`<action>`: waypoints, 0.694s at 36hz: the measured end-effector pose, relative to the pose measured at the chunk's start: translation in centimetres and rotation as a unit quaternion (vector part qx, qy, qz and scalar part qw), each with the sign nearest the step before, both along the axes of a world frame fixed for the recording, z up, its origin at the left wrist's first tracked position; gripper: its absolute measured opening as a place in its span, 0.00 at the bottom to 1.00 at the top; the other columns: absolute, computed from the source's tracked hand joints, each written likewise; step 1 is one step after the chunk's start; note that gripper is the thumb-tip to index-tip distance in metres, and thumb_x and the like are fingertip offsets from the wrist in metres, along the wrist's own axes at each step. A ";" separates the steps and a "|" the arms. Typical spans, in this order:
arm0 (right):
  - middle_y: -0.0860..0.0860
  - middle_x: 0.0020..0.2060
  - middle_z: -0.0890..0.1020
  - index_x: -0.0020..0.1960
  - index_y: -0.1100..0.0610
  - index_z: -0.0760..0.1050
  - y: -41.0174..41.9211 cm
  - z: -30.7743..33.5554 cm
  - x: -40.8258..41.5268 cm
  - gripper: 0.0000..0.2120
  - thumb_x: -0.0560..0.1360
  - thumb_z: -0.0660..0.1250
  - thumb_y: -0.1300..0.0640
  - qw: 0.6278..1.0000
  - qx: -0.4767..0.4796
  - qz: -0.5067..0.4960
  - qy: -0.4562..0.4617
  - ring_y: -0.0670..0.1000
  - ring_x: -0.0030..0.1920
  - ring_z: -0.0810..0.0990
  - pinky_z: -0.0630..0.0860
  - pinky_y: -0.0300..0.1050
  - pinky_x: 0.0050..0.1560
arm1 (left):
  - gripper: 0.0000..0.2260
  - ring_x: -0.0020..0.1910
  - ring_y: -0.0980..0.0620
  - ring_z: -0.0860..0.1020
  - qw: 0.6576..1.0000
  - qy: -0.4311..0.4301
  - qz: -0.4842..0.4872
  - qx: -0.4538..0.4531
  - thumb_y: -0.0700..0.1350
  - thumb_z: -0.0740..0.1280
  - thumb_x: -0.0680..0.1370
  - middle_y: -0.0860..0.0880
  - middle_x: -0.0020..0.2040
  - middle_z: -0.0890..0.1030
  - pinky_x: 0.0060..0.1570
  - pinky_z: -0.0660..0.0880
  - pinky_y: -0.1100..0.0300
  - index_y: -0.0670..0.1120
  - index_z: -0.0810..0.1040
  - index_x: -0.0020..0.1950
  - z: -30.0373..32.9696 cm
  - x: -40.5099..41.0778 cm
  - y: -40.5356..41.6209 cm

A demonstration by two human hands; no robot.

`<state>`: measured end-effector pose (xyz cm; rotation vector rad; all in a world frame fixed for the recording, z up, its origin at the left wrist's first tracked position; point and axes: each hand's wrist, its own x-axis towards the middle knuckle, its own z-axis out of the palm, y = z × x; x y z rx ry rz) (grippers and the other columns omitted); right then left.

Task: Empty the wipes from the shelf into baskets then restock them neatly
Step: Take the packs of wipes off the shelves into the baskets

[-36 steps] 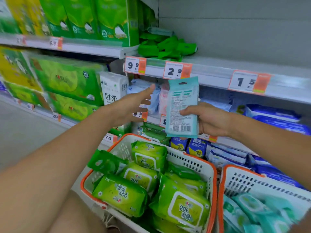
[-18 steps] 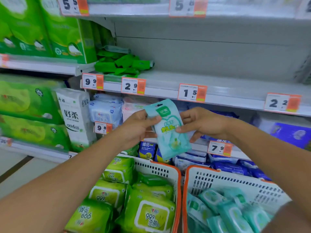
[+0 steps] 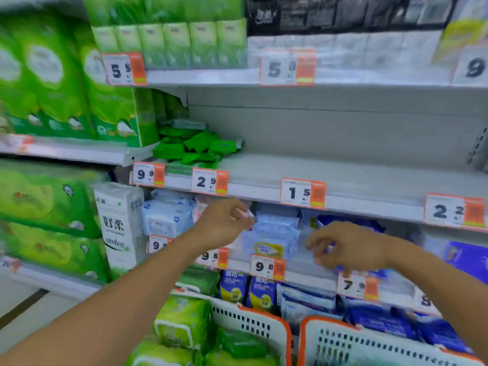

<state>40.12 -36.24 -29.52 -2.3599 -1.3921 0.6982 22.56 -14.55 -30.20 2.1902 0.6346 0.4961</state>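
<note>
My left hand [image 3: 224, 220] hovers with loosely curled fingers in front of the pale blue wipe packs [image 3: 272, 233] on the shelf under the 2.9 and 1.5 price tags. My right hand [image 3: 348, 247] hangs beside it, fingers drooping, with nothing visible in it. The teal pack is out of sight. The grey shelf [image 3: 343, 175] above my hands is bare except for a heap of small green packs [image 3: 198, 149] at its left end. Below, the left orange-rimmed basket [image 3: 264, 320] holds green wipe packs [image 3: 182, 320]. The right basket [image 3: 343, 336] shows only its rim and wall.
Large green tissue bundles [image 3: 47, 202] and a white tissue pack [image 3: 118, 223] fill the shelves to the left. Blue packs [image 3: 383, 320] line the lowest shelf behind the baskets. Orange price tags [image 3: 303, 192] stick out along the shelf edges. The floor [image 3: 23, 307] is at lower left.
Both hands held a teal wipe pack half a second ago; now it is gone from view and the hands are apart. The view has tilted upward.
</note>
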 end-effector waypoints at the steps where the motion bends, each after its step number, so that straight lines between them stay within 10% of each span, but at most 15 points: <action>1: 0.50 0.43 0.83 0.52 0.52 0.79 1.7 1.5 -1.1 0.09 0.75 0.73 0.62 0.990 0.130 -0.008 0.057 0.47 0.37 0.81 0.79 0.46 0.32 | 0.14 0.45 0.49 0.80 0.997 -0.043 0.032 0.063 0.50 0.72 0.76 0.46 0.52 0.82 0.44 0.78 0.56 0.46 0.78 0.58 1.5 0.1 1.8; 5: 0.49 0.48 0.82 0.56 0.53 0.78 10.8 7.1 -3.2 0.18 0.69 0.79 0.57 0.931 0.363 0.004 -0.021 0.50 0.44 0.81 0.78 0.36 0.43 | 0.25 0.60 0.44 0.77 0.948 -0.084 0.136 0.274 0.52 0.73 0.73 0.43 0.62 0.79 0.59 0.74 0.51 0.43 0.74 0.66 7.1 0.3 8.9; 15: 0.59 0.74 0.64 0.81 0.47 0.52 31.9 10.2 2.6 0.54 0.65 0.81 0.54 0.968 0.134 0.063 -0.202 0.59 0.73 0.65 0.66 0.41 0.68 | 0.43 0.77 0.39 0.59 0.954 0.172 0.126 0.210 0.62 0.72 0.72 0.42 0.80 0.52 0.74 0.60 0.49 0.56 0.53 0.80 9.3 -0.1 22.9; 25: 0.54 0.68 0.71 0.76 0.42 0.63 42.5 7.4 6.7 0.36 0.73 0.74 0.50 0.911 0.130 0.205 -0.333 0.56 0.65 0.74 0.65 0.34 0.57 | 0.36 0.72 0.36 0.65 0.950 0.168 0.141 0.223 0.67 0.66 0.73 0.40 0.75 0.57 0.73 0.62 0.49 0.64 0.56 0.77 5.6 4.0 29.7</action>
